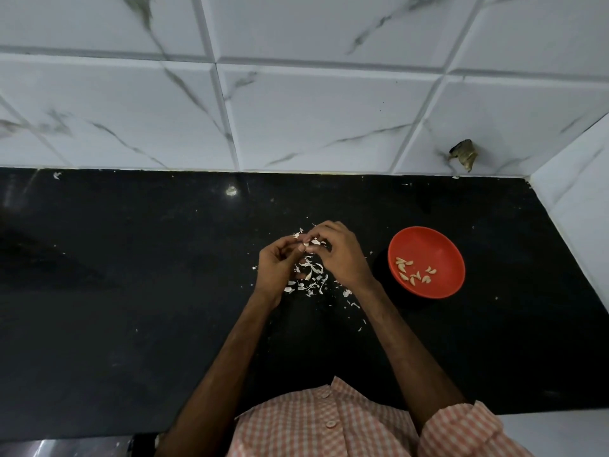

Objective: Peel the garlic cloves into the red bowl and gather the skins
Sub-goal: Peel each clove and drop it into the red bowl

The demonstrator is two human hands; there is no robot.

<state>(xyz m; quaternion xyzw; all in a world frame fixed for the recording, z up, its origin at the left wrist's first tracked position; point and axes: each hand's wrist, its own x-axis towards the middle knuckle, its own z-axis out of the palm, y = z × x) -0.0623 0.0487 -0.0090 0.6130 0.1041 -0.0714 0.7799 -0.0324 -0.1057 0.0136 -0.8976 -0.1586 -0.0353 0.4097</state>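
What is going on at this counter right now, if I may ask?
A person is peeling garlic over a black counter. The left hand and right hand both pinch a garlic clove between their fingertips. Loose skins lie scattered on the counter beneath them. The red bowl to the right holds several peeled cloves.

We pinch a garlic clove [309,244] between our left hand [280,262] and right hand [340,255] above loose skins [309,276] at the middle of the black counter [131,291], the red bowl [425,239] of peeled cloves [413,272] near its right edge.
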